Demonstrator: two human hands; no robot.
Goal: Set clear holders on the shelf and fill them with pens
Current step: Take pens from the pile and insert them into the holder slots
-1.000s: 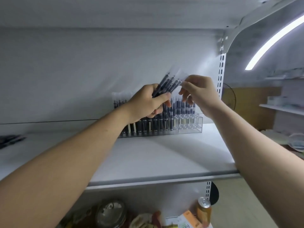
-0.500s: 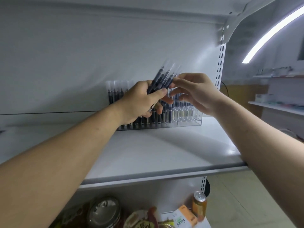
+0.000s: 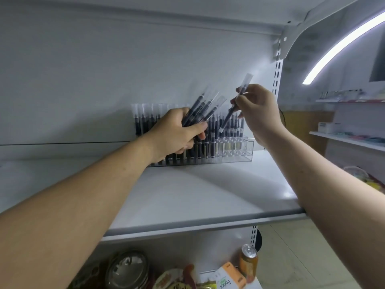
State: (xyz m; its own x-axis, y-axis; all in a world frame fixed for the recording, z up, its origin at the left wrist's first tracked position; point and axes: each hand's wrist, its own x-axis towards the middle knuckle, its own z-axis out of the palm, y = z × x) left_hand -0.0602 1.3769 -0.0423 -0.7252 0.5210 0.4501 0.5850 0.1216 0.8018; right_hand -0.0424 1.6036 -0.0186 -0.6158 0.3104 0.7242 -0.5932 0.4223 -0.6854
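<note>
Pen-filling step: left hand clamped on pen bundle before clear holder at back of shelf; right hand pinching single pen above it, next likely lowering upright into an empty right-end slot.

Left hand raised, grips pen bundle; right hand pinches single pen.

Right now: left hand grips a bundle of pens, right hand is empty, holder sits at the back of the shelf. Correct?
One error. The right hand isn't empty: it pinches a single pen, as the head view shows. The left hand does grip a bundle of pens, and the holder sits at the back of the shelf.
</note>
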